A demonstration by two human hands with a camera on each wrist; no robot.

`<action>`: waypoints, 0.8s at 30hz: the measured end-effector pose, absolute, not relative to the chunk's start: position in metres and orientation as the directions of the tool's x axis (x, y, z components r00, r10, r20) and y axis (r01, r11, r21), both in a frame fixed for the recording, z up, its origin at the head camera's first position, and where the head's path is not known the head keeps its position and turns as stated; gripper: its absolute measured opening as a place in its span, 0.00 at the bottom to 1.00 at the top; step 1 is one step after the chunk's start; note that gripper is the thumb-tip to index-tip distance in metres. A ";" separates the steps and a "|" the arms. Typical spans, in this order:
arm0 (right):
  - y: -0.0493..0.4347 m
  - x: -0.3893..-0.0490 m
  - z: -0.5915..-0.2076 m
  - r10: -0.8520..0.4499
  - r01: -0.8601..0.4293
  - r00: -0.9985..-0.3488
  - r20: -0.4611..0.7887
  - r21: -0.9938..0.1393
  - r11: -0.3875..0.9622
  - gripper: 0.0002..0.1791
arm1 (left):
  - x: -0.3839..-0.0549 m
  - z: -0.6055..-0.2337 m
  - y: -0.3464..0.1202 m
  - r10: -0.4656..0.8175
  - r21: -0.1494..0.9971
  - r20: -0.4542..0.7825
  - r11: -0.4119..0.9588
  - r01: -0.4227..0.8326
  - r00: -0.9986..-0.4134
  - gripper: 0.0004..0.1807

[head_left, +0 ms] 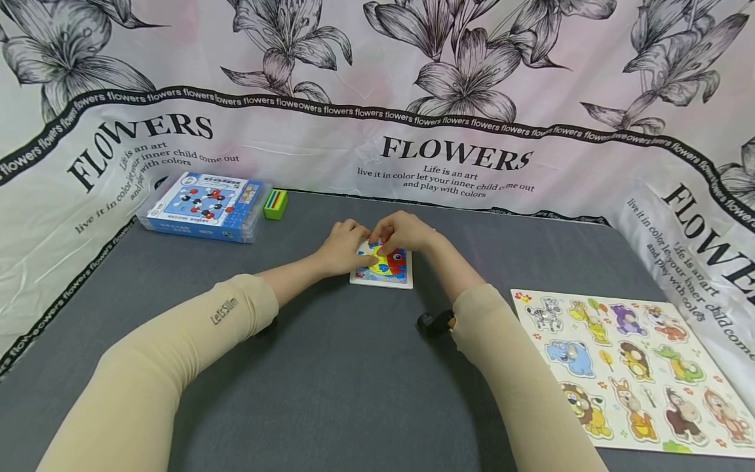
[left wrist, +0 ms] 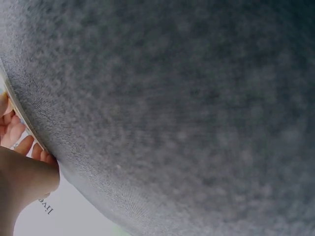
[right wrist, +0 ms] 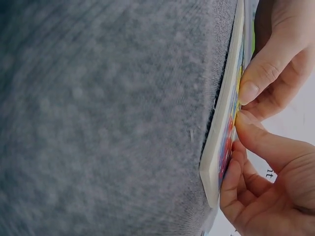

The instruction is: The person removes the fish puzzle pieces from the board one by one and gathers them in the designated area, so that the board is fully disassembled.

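A small fish jigsaw puzzle (head_left: pixel 382 283) in a white tray lies flat on the grey table in the head view. Its fish is red, yellow and blue. My left hand (head_left: pixel 342 249) grips its left side, with the thumb laid across the top face. From the right, my right hand (head_left: pixel 404 233) reaches over, thumb and forefinger pinching a yellow puzzle piece near the middle. In the right wrist view the left thumb (right wrist: pixel 250 91) and right thumb (right wrist: pixel 251 130) nearly meet over the yellow part. The left wrist view shows mostly table, with fingers (left wrist: pixel 15 132) at the tray's edge.
A boxed molecule model set (head_left: pixel 203 206) stands at the back left, beside a small green block (head_left: pixel 275 204) with coloured stripes. At the right lies a large animal puzzle board (head_left: pixel 601 354), partly behind the right sleeve. A flower-printed cloth (head_left: pixel 295 144) hangs behind the table.
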State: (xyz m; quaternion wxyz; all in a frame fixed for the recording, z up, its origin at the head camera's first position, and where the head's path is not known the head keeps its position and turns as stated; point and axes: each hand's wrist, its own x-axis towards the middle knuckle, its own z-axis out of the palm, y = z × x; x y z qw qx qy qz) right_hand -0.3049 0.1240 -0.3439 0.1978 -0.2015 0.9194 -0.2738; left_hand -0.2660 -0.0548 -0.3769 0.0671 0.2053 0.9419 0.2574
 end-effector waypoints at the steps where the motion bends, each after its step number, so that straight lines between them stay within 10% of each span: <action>1: 0.124 -0.305 -0.344 -0.478 -0.262 -0.841 -0.254 -0.582 0.770 0.12 | -0.266 -0.377 -0.055 0.421 0.512 -0.022 0.784 0.352 -0.907 0.33; 24: 0.123 -0.303 -0.344 -0.468 -0.271 -0.857 -0.217 -0.583 0.766 0.12 | -0.265 -0.379 -0.056 0.441 0.489 -0.004 0.784 0.382 -0.898 0.32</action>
